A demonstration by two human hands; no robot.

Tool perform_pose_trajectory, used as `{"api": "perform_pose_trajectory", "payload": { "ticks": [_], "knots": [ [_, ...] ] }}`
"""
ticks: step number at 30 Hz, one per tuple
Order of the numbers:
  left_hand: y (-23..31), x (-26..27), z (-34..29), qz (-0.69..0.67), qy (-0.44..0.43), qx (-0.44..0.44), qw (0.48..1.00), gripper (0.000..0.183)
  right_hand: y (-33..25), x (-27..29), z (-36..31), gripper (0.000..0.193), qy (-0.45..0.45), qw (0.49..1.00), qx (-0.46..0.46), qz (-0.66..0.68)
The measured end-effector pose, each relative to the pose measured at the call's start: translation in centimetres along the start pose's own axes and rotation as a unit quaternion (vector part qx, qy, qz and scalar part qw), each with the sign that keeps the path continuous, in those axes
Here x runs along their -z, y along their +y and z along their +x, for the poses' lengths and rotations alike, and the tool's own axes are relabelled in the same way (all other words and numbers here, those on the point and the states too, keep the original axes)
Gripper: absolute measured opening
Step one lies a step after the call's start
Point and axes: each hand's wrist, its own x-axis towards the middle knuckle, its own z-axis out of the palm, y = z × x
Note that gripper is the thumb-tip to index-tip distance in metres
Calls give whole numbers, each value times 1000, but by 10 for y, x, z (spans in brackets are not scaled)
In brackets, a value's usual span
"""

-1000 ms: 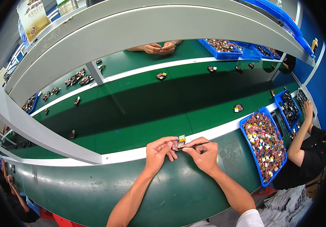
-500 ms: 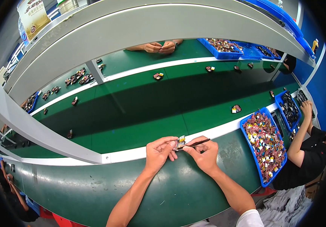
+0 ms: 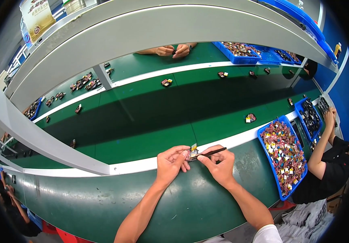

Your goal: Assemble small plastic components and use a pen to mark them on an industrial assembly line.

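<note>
Over the green counter (image 3: 101, 198), a small pink-and-yellow assembly (image 3: 194, 152) is being held by the left hand (image 3: 169, 164), the grip closed on it between thumb and fingers; a slim dark tool (image 3: 216, 151) is being pinched in the right hand's (image 3: 220, 163) grip, its tip aimed at the piece, contact hard to tell! To the right, a blue tray (image 3: 269, 164) is heaped with parts; beyond the white rail (image 3: 239, 140), the green belt (image 3: 142, 150) is dotted with pieces (image 3: 251, 118), and across it something dark is held in a co-worker's hands (image 3: 164, 50)
</note>
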Motion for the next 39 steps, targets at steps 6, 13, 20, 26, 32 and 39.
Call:
{"api": "perform_pose_trajectory", "payload": {
  "ticks": [6, 13, 20, 26, 32, 39],
  "knots": [
    [0, -1, 0, -4, 31, 2, 1000, 21, 4, 5, 4, 16, 37, 987, 103, -120],
    [-2, -3, 1, 0, 48, 4, 999, 20, 0, 0, -3, 14, 9, 992, 100, -78],
    [0, -4, 1, -4, 52, 9, 999, 21, 5, -2, -5, 13, 0, 986, 127, -109],
    [-1, -4, 0, 2, 40, 13, 999, 21, 4, -4, -6, 13, -2, 985, 126, -115],
    [-1, -4, -1, 11, 31, 22, 999, 22, 3, -2, -7, 12, -12, 983, 128, -128],
    [2, -7, -2, 39, 5, 14, 999, 25, 2, -3, -7, 13, -13, 969, 193, -154]
  ]
}}
